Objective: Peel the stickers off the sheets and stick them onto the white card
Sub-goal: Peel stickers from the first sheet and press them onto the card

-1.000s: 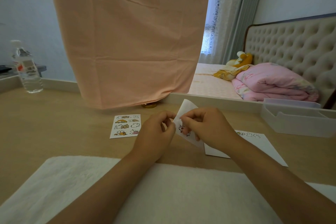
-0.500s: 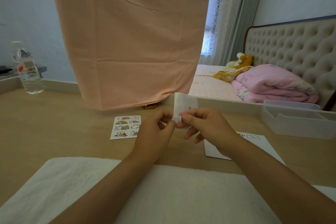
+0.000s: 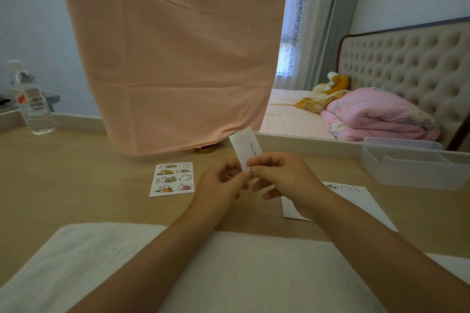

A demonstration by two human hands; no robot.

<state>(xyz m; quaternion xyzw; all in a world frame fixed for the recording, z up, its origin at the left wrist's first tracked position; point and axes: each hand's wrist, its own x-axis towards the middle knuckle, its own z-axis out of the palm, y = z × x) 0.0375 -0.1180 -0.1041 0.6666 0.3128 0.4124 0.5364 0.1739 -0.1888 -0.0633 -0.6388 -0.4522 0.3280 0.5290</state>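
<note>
A small white sticker sheet [image 3: 244, 146] stands upright above the table, held between both hands. My left hand [image 3: 220, 185] pinches its lower left edge. My right hand [image 3: 282, 178] pinches the lower right corner with thumb and forefinger, other fingers loosely spread; whether a sticker is lifting there is hidden. A second sticker sheet [image 3: 173, 179] with cartoon animals lies flat on the wooden table to the left. The white card [image 3: 356, 201] lies to the right, partly under my right wrist, with a few stickers along its far edge.
A white towel [image 3: 229, 269] covers the table's near side. A peach cloth [image 3: 173, 53] hangs at the back, a gold lid [image 3: 204, 150] below it. A water bottle [image 3: 31, 99] stands far left. A translucent plastic tray [image 3: 412, 165] sits at the right.
The sheet held in my hands has been raised and turned upright, lifted off the area above the card. My right fingers have shifted to its lower corner.
</note>
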